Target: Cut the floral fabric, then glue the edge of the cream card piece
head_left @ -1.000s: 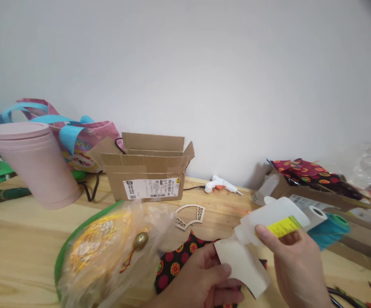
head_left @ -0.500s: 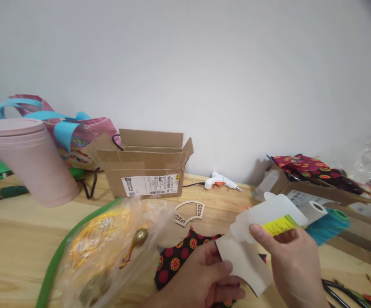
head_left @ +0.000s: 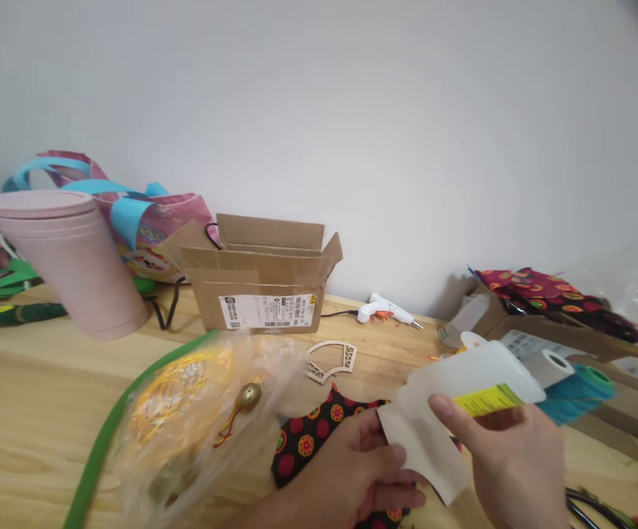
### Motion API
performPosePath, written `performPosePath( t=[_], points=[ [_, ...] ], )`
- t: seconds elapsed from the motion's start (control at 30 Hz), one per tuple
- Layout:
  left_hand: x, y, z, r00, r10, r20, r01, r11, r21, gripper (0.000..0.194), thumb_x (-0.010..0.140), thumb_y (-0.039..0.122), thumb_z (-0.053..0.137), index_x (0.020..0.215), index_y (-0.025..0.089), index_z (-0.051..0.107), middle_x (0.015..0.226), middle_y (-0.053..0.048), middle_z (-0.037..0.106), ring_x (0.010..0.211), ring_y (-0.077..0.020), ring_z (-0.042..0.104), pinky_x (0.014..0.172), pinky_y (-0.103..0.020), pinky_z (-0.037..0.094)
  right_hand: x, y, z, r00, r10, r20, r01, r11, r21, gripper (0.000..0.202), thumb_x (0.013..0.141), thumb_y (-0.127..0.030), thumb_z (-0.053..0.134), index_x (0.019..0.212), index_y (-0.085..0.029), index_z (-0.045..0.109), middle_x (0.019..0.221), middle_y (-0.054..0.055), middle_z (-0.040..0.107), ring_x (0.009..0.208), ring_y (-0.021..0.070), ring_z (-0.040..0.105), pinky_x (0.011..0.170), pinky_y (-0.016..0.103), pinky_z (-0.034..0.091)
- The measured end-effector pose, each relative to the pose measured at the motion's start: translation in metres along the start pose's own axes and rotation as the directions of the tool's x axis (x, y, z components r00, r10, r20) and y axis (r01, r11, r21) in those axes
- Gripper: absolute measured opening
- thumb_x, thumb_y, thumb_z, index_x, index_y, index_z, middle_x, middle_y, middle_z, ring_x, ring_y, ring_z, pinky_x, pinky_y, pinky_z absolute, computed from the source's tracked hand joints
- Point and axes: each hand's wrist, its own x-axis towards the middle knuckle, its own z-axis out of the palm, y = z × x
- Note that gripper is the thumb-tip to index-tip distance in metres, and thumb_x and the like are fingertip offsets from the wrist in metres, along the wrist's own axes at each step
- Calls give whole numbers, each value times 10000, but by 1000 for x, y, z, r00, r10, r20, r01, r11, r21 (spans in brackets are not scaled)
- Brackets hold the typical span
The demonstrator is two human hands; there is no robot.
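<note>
Two grips are occupied: the right grip (head_left: pixel 517 448) wraps round the bottle (head_left: pixel 470 375), thumb pressed on its side, while the left grip (head_left: pixel 360 470) pinches the card (head_left: pixel 426 452) at its left edge. Between the grips, the bottle tilts over the card, narrow end toward the left grip; whether they touch I cannot tell. Its translucent walls suggest light, smooth plastic that would yield to a squeeze and might slip, so the broad body is the surest hold. The card seems thin and fairly stiff but easily creased: take it by the edges. Beneath the left grip, the cloth (head_left: pixel 303 444) looks limp, best pinched at a corner.
</note>
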Motion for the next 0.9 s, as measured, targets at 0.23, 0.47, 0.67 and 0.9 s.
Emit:
performPosePath(
  t=[0.23,0.47,0.67,0.9],
  points=[
    [-2,1,1,1000,5,-4,-5,1000,4,279,681,169,670,959,186,648,864,-21,660,739,-126,636,687,-265,502,1,-5,0,997,75,8,-75,996,-41,349,327,-280,773,612,-149,620,588,69,708,545,248,659,421,232,532],
    [0,-1,0,1000,4,-4,-4,1000,4,294,694,159,652,986,186,640,880,-27,669,744,-126,640,685,-261,501,1,-6,-2,996,83,18,-83,997,-2,346,321,-239,767,627,-153,632,567,51,706,533,242,663,412,213,531],
    [2,2,-2,1000,-17,-9,18,1000,22,302,705,166,645,1006,162,623,898,-56,678,758,-135,643,689,-256,497,8,5,-8,996,86,-31,-86,996,2,339,340,-213,763,644,-146,628,577,64,706,536,258,661,395,235,529],
    [0,4,-1,1000,-28,11,28,1000,9,255,712,138,628,965,170,643,855,-37,681,737,-131,649,677,-247,501,9,4,-8,998,56,-39,-51,993,108,434,333,-167,761,734,-154,596,620,35,712,617,244,677,477,211,551]
  ],
)
